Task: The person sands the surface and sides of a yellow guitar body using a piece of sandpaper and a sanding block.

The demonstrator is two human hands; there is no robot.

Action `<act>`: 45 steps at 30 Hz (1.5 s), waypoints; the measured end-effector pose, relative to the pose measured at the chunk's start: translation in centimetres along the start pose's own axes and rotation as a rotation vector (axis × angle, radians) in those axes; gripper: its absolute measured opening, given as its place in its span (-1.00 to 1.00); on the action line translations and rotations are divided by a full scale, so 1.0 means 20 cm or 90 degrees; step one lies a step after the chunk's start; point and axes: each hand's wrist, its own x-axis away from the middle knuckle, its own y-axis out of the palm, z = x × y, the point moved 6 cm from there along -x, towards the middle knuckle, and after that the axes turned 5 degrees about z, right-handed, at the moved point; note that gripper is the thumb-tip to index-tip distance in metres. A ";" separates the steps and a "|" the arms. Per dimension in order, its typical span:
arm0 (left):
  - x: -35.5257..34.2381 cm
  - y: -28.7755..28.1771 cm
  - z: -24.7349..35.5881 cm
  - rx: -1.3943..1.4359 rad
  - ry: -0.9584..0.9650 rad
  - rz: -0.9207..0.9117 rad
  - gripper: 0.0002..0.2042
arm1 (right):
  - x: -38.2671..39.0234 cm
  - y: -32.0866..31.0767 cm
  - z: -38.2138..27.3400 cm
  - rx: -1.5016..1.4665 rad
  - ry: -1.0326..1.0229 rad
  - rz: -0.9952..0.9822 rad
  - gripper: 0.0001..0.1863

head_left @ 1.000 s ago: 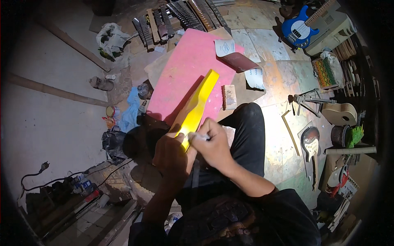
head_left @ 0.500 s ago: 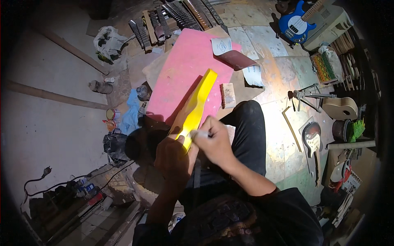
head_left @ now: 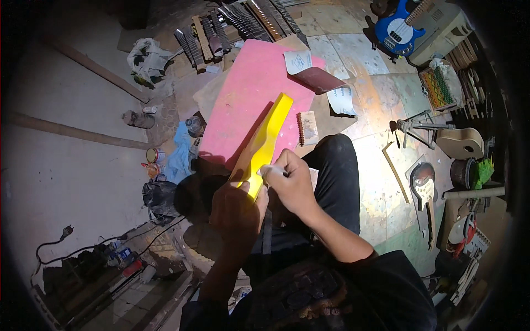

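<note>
Gripping the near end of a long yellow guitar neck, the left hand has its fingers wrapped around the piece from below, while the right hand presses its fingers together on a small pale scrap, likely sandpaper, held against the neck's edge just above the left thumb; the yellow neck slants up and away from the person's lap, its far end lying over a pink foam sheet spread on the floor; a dark-trousered knee is bent just right of the hands; sheets of sandpaper lie on the far right corner of the pink sheet, and a small wooden block sits beside the neck; a row of dark guitar necks lies beyond the sheet, a blue electric guitar rests at the upper right, and a blue cloth is crumpled to the left
</note>
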 end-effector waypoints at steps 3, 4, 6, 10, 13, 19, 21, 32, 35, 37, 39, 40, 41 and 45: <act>0.00 0.01 -0.02 -0.015 -0.020 -0.028 -0.64 | 0.01 0.01 -0.02 0.068 -0.073 0.020 -0.71; 0.02 0.01 -0.03 -0.020 -0.012 -0.023 -0.64 | 0.05 0.05 -0.01 0.029 -0.071 -0.018 -0.70; 0.03 0.01 -0.04 -0.018 -0.003 -0.018 -0.64 | 0.00 0.01 -0.01 0.050 -0.065 -0.004 -0.69; -0.01 0.01 0.00 0.018 0.007 -0.013 -0.64 | -0.19 -0.12 0.10 0.035 -0.036 0.081 -0.73; -0.02 -0.01 0.00 0.032 0.022 -0.027 -0.59 | -0.09 -0.21 0.13 0.056 -0.010 0.059 -0.80; -0.15 0.00 0.03 -0.059 0.056 -0.148 -0.47 | 0.03 -0.34 0.30 -0.098 0.157 0.065 -0.86; -0.17 0.01 0.03 -0.098 0.089 -0.171 -0.47 | 0.07 -0.40 0.41 -0.106 0.202 0.053 -0.88; -0.05 0.04 -0.06 -0.078 0.128 -0.117 -0.48 | 0.22 -0.49 0.52 -0.105 0.342 -0.004 -0.90; -0.14 0.01 0.03 -0.057 0.137 -0.094 -0.49 | 0.20 -0.54 0.58 -0.113 0.296 0.017 -0.90; -0.18 0.03 0.02 -0.112 0.083 -0.164 -0.44 | 0.19 -0.53 0.58 -0.088 0.298 0.004 -0.88; -0.18 0.03 0.01 -0.121 0.067 -0.186 -0.41 | 0.18 -0.51 0.59 -0.069 0.301 -0.009 -0.86; -0.17 0.03 -0.01 -0.102 0.078 -0.173 -0.41 | 0.17 -0.50 0.61 -0.063 0.303 -0.015 -0.86; -0.16 0.03 -0.03 -0.084 0.089 -0.161 -0.40 | 0.17 -0.49 0.61 -0.057 0.305 -0.021 -0.87; -0.08 0.01 -0.07 -0.007 0.161 -0.044 -0.42 | 0.18 -0.46 0.59 -0.052 0.338 -0.029 -0.83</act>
